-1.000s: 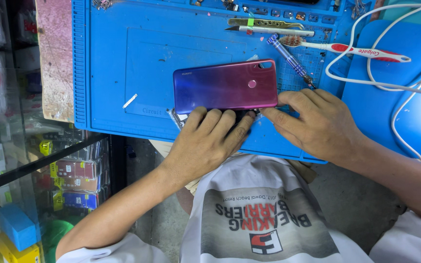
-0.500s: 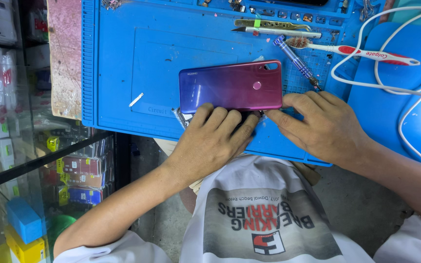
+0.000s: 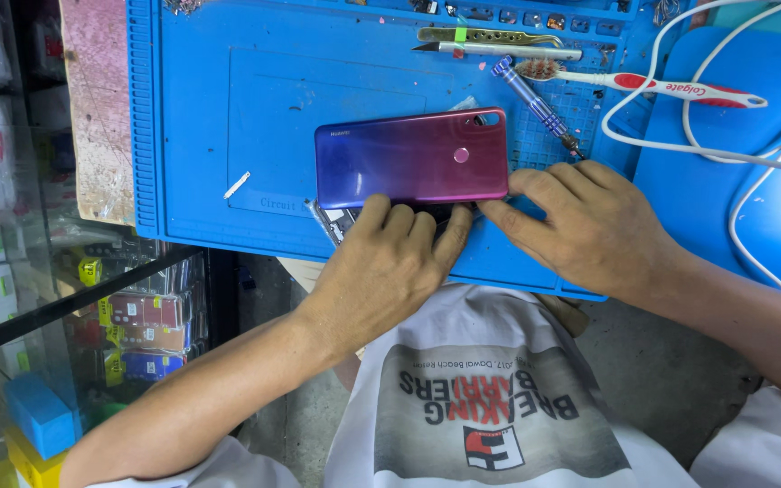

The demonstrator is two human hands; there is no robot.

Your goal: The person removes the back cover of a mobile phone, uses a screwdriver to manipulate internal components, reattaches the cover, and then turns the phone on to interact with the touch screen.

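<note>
At the lower left of the frame a glass display case [image 3: 56,298] holds small flat packages [image 3: 142,312] in red, pink and blue with yellow tags, and below them a blue box [image 3: 40,414] on a yellow one. More pale packages hang blurred along the far left edge.

A phone back cover [image 3: 411,158], purple shading to red, lies in the middle of the frame on a blue work mat [image 3: 192,117]. Its long axis runs left to right, with the round sensor dimple and camera cutout toward the right end.

Just below the cover, the left hand [image 3: 386,267] presses curled fingers onto a dark phone body [image 3: 341,220], mostly hidden; I cannot tell how firmly it grips. The right hand [image 3: 589,226] lies flat beside it, fingertips touching the cover's lower right corner, holding nothing.

Along the mat's upper edge lie tweezers [image 3: 490,38], a blue screwdriver [image 3: 535,104] and a red-and-white toothbrush [image 3: 644,83]. White cables [image 3: 680,145] loop at the upper right.
</note>
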